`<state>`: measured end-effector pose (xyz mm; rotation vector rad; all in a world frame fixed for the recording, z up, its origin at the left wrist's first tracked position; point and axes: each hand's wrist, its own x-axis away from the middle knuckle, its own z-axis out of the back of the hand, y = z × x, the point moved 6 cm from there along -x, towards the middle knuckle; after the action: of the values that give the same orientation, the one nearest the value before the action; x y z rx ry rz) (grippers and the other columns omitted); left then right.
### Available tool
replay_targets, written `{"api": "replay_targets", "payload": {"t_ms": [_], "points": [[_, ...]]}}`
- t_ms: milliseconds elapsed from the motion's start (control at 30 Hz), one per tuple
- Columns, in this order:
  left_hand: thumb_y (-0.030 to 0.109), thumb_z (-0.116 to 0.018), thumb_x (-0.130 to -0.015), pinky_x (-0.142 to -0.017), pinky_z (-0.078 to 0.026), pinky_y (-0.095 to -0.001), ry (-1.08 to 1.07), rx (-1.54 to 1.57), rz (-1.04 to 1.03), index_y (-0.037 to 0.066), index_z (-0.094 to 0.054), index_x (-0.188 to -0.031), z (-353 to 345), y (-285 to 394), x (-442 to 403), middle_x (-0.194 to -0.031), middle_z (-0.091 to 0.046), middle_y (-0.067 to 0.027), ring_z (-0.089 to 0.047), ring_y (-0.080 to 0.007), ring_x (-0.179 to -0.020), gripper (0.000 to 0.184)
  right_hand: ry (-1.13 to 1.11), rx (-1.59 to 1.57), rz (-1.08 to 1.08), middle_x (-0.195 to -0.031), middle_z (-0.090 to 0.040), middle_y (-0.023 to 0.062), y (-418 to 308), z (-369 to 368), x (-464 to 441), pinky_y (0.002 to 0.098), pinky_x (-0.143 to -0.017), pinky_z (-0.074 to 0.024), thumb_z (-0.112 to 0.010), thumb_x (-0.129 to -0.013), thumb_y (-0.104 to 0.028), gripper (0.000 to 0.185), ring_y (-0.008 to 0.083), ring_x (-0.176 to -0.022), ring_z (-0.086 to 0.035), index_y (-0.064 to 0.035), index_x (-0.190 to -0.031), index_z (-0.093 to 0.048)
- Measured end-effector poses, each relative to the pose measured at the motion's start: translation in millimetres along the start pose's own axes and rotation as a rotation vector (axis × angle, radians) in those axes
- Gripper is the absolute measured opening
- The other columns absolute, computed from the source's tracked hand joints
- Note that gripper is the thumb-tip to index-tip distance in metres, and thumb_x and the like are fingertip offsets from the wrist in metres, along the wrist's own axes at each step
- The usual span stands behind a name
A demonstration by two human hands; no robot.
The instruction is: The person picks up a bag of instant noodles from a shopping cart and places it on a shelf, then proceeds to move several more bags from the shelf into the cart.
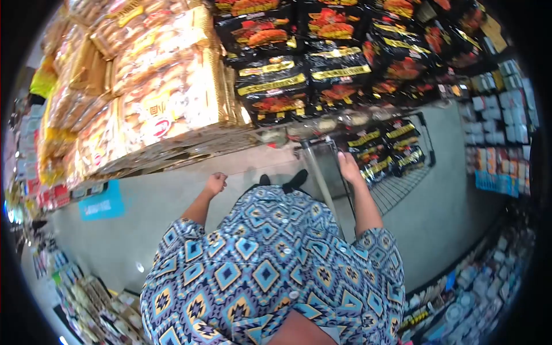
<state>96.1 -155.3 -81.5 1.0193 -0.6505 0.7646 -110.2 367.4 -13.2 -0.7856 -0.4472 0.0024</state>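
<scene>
My left hand hangs free over the floor at the left of my body, fingers curled in, with nothing visible in it. My right hand is at the near end of a wire shopping cart, closed on its dark rim beside the grey push bar. Several black packs with red and yellow print lie inside the cart. My right palm hides part of the rim.
Ahead stands a display piled with clear bags of bread-like rolls and rows of black food packs. Shelves of goods line the right side, with more shelves behind. A blue floor sign lies at left.
</scene>
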Motion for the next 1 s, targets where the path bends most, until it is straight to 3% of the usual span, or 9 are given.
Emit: {"api": "replay_targets", "payload": {"t_ms": [267,500,567,667,767,833,933,1000], "points": [[0.029,-0.054,-0.098,-0.051,-0.048,-0.0272,-0.102,0.111,-0.151,0.002,-0.064,-0.105,-41.2,43.5,8.0,-0.073,-0.064,-0.0065,-0.055,-0.0126,-0.053,0.029,-0.067,0.050,-0.165,-0.119,-0.057,0.0324,18.6,20.8,-0.5,0.0470,-0.099,-0.0408,-0.037,-0.102,-0.044,0.056,0.0460,-0.118,-0.052,0.0063,-0.115,-0.056],[0.026,-0.055,-0.098,-0.054,-0.048,-0.0258,-0.202,0.117,-0.173,0.001,-0.063,-0.102,-58.3,64.0,7.5,-0.074,-0.063,-0.0046,-0.056,-0.0108,-0.059,0.026,-0.079,0.113,-0.072,-0.114,-0.062,0.0292,32.6,21.3,-12.0,0.0433,-0.097,-0.0437,-0.040,-0.101,-0.045,0.055,0.0414,-0.113,-0.058,0.0029,-0.117,-0.060],[0.025,-0.055,-0.098,-0.056,-0.048,-0.0256,-0.245,0.109,-0.230,0.001,-0.063,-0.101,-67.2,93.1,5.0,-0.075,-0.063,-0.0039,-0.056,-0.0104,-0.061,0.026,-0.141,0.126,-0.083,-0.112,-0.064,0.0270,38.7,23.1,-16.4,0.0429,-0.095,-0.0452,-0.048,-0.098,-0.046,0.053,0.0400,-0.110,-0.060,0.0027,-0.114,-0.062],[0.025,-0.055,-0.099,-0.064,-0.049,-0.0255,-0.343,0.049,-0.542,0.001,-0.063,-0.105,-83.9,186.2,32.5,-0.081,-0.063,-0.0026,-0.056,-0.0086,-0.069,0.026,-0.255,0.265,-0.018,-0.101,-0.068,0.0232,17.6,54.6,-24.1,0.0425,-0.086,-0.0503,-0.060,-0.092,-0.042,0.047,0.0363,-0.096,-0.066,0.0022,-0.104,-0.067],[0.025,-0.054,-0.100,-0.071,-0.051,-0.0257,-0.344,0.032,-0.800,0.000,-0.062,-0.113,-100.8,287.8,68.2,-0.087,-0.064,-0.0019,-0.058,-0.0083,-0.073,0.029,0.198,0.057,0.106,-0.089,-0.070,0.0148,-17.6,118.2,-54.0,0.0359,-0.076,-0.0518,-0.065,-0.090,-0.028,0.031,0.0232,-0.083,-0.067,0.0015,-0.100,-0.068],[0.023,-0.054,-0.100,-0.076,-0.051,-0.0259,-0.357,0.019,-0.858,0.000,-0.061,-0.116,-109.1,352.3,87.7,-0.090,-0.065,-0.0021,-0.061,-0.0092,-0.078,0.030,0.309,-0.130,0.042,-0.085,-0.071,0.0147,-35.0,160.6,-76.0,0.0348,-0.075,-0.0518,-0.065,-0.090,-0.027,0.030,0.0212,-0.078,-0.067,0.0014,-0.098,-0.069],[0.019,-0.057,-0.096,-0.090,-0.050,-0.0337,-0.151,-0.117,-1.102,0.000,-0.062,-0.118,-112.5,431.6,99.5,-0.110,-0.068,-0.0143,-0.065,-0.0230,-0.104,0.030,0.472,-0.107,0.020,-0.088,-0.072,0.0141,-61.1,206.0,-96.0,0.0344,-0.078,-0.0524,-0.066,-0.088,-0.029,0.032,0.0224,-0.083,-0.068,0.0005,-0.099,-0.070],[0.020,-0.058,-0.094,-0.094,-0.048,-0.0363,-0.017,-0.175,-1.175,-0.001,-0.061,-0.120,-119.1,470.0,95.1,-0.118,-0.065,-0.0182,-0.063,-0.0302,-0.110,0.034,0.481,-0.153,0.006,-0.088,-0.070,0.0092,-60.7,225.5,-121.2,0.0310,-0.076,-0.0518,-0.065,-0.090,-0.022,0.030,0.0166,-0.081,-0.066,0.0028,-0.107,-0.066]]}}
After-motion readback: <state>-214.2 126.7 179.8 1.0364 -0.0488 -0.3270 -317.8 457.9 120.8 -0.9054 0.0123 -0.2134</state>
